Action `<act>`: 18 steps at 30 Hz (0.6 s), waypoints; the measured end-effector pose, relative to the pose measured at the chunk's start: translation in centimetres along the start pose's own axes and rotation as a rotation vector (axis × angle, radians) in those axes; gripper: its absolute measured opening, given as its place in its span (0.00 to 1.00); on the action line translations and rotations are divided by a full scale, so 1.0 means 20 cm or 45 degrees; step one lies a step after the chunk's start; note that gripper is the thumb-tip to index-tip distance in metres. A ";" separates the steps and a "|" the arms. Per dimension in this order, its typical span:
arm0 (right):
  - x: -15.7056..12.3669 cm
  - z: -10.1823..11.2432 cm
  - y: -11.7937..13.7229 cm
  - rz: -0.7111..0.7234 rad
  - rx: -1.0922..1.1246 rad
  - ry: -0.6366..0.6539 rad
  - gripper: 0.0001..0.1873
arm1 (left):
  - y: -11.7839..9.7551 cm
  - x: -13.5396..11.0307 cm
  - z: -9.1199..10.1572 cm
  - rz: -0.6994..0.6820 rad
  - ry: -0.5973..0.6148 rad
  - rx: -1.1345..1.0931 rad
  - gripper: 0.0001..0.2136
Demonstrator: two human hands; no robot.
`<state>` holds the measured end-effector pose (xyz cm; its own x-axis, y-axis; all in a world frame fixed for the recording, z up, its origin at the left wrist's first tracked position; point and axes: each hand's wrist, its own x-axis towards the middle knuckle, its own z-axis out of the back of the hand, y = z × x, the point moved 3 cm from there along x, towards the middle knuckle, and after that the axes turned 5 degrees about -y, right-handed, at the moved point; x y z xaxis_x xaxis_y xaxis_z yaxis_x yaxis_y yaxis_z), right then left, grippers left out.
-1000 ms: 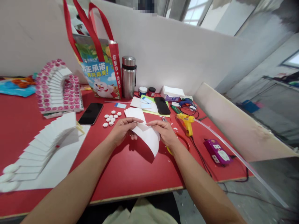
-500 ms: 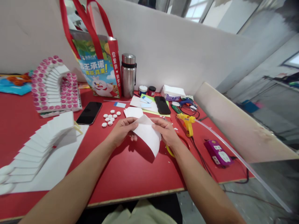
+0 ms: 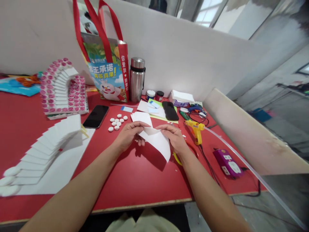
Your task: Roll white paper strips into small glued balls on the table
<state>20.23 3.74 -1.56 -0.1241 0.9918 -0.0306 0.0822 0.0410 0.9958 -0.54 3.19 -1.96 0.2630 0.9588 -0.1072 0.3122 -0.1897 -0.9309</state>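
Observation:
Both my hands grip one sheet of white paper (image 3: pixel 157 141) above the red table. My left hand (image 3: pixel 131 133) pinches its left edge between thumb and fingers. On the other side my right hand (image 3: pixel 174 137) pinches the upper right part. The paper's top edge is folded over between my thumbs, and its lower right corner curves down. Just behind the hands lies a stack of white paper pieces (image 3: pixel 142 117). Several white round discs (image 3: pixel 117 123) are scattered left of my left hand. Partly under my right wrist are scissors with red and yellow handles (image 3: pixel 194 149).
Left stands a fanned row of white cards (image 3: pixel 48 146) on a white board. A phone (image 3: pixel 96 116), a steel flask (image 3: pixel 137 80) and a printed bag (image 3: pixel 106 71) are behind. To the right are a yellow glue gun (image 3: pixel 196 130), its cord, and a purple power socket (image 3: pixel 228 163).
The paper's top edge, which stood up in a point, is now folded down between my thumbs. The whole view has shifted slightly, with things appearing further right.

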 end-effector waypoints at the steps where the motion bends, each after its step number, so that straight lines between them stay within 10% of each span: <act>1: 0.00 0.00 0.00 0.003 -0.013 -0.022 0.11 | 0.00 0.00 0.00 0.001 0.007 0.007 0.12; 18: -0.03 -0.01 0.04 0.165 -0.408 0.044 0.12 | 0.02 -0.01 -0.02 0.129 0.011 0.044 0.21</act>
<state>20.16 3.13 -0.69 -0.1666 0.9814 0.0957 -0.2148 -0.1309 0.9678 -0.09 2.91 -2.15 0.2997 0.9331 -0.1987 0.2516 -0.2782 -0.9270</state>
